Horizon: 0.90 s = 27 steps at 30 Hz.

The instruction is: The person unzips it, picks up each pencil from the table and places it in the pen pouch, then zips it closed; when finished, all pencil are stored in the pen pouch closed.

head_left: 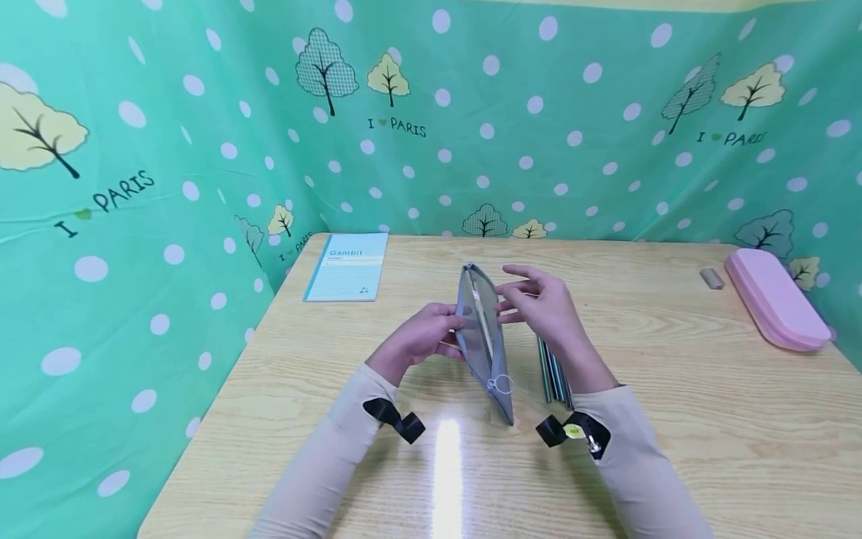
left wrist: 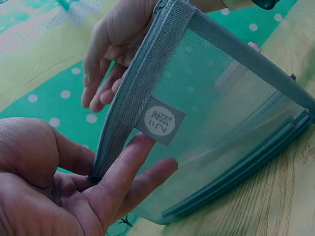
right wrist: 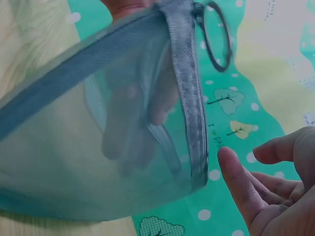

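Beyond the mesh pouch (head_left: 477, 343), leftward, a notebook (head_left: 347, 271) read "Gambit". My left hand (head_left: 427, 333) pinched the pouch's edge; my right hand (head_left: 542, 303), fingers loosely parted, held nothing beside it.

grey-blue pouch (head_left: 477, 346), pink case (head_left: 777, 299), blue-and-white notebook (head_left: 346, 268), white-dotted green cloth (head_left: 465, 75), beige sleeves (head_left: 316, 464)

Thin grey-blue see-through pouch (left wrist: 211, 93), top open, facing up. Left hand (head_left: 427, 329) pinches one side; right hand (head_left: 542, 303) just beside other side. Square tag (left wrist: 160, 120) with white circle near top edge. Ring (right wrist: 228, 44) on zip. Long pale thing shows inside.
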Each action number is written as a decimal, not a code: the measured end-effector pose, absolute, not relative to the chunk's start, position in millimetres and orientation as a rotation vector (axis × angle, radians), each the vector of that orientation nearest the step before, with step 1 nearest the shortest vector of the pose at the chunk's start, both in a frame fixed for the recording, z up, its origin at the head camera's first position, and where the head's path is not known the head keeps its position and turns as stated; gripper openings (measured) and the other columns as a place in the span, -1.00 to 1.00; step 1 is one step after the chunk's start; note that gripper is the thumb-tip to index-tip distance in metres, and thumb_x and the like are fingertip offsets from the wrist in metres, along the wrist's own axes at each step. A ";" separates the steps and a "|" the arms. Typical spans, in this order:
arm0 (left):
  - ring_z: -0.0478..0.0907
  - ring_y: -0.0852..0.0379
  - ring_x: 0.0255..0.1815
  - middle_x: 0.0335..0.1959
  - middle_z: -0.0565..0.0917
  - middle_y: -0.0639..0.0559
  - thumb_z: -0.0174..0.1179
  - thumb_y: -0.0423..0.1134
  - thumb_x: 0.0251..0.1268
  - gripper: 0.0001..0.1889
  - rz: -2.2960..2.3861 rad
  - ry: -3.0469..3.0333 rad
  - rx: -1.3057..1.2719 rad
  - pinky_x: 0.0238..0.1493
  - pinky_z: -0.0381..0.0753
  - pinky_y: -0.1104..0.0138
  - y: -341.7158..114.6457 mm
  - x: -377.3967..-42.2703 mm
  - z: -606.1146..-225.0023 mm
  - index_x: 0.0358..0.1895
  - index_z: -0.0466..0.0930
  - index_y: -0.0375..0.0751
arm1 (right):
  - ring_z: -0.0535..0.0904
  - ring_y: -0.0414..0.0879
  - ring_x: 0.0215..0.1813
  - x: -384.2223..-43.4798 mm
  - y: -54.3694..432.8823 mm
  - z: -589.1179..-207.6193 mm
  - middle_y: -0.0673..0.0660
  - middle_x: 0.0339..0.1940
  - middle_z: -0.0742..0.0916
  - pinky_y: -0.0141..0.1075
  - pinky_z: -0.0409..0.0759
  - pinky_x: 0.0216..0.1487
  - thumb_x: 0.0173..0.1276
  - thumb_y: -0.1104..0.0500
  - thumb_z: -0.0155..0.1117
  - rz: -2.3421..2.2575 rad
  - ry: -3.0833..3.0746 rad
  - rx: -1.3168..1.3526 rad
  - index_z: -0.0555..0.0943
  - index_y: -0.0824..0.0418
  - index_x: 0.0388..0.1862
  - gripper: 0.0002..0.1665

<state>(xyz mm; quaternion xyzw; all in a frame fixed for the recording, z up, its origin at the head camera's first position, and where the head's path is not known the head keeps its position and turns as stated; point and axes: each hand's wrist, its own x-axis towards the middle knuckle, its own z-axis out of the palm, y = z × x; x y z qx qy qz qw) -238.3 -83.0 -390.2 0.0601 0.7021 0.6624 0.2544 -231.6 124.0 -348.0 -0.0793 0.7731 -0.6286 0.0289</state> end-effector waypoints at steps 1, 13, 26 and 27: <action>0.72 0.00 -0.18 0.06 0.68 -0.44 -0.01 -0.34 0.59 -0.64 1.803 1.904 0.163 -0.16 0.85 0.20 -83.1 -238.4 -390.4 0.26 0.49 -0.53 | 0.76 -0.14 -0.24 -231.7 125.4 -346.8 0.54 0.17 0.66 -0.27 0.83 -0.13 0.56 0.31 0.10 -1.952 2.377 -0.241 0.41 0.36 0.49 -0.45; 0.69 0.05 -0.25 -0.03 0.70 -0.35 -0.01 -0.35 0.60 -0.61 1.812 1.891 0.181 -0.20 0.84 0.25 -85.8 -237.9 -390.5 0.30 0.45 -0.56 | 0.75 -0.25 -0.22 -235.2 156.0 -339.1 0.06 -0.09 0.73 -0.36 0.80 -0.10 0.63 0.20 0.10 -2.035 2.312 -0.223 0.38 0.48 0.45 -0.45; 0.69 0.04 -0.25 0.03 0.69 -0.41 0.01 -0.33 0.59 -0.62 1.805 1.897 0.167 -0.19 0.84 0.24 -86.2 -239.7 -390.5 0.28 0.47 -0.56 | 0.73 -0.24 -0.16 -247.7 165.8 -346.3 0.51 0.30 0.56 -0.36 0.79 -0.07 0.75 -0.12 -0.30 -1.894 2.262 -0.160 0.30 0.46 0.51 -0.26; 0.69 0.04 -0.25 0.03 0.69 -0.42 0.01 -0.33 0.59 -0.62 1.807 1.895 0.167 -0.19 0.84 0.24 -85.9 -239.6 -390.6 0.27 0.47 -0.56 | 0.73 -0.24 -0.16 -248.8 166.9 -348.2 0.52 0.32 0.55 -0.37 0.79 -0.07 0.75 -0.13 -0.31 -1.882 2.268 -0.149 0.30 0.46 0.52 -0.25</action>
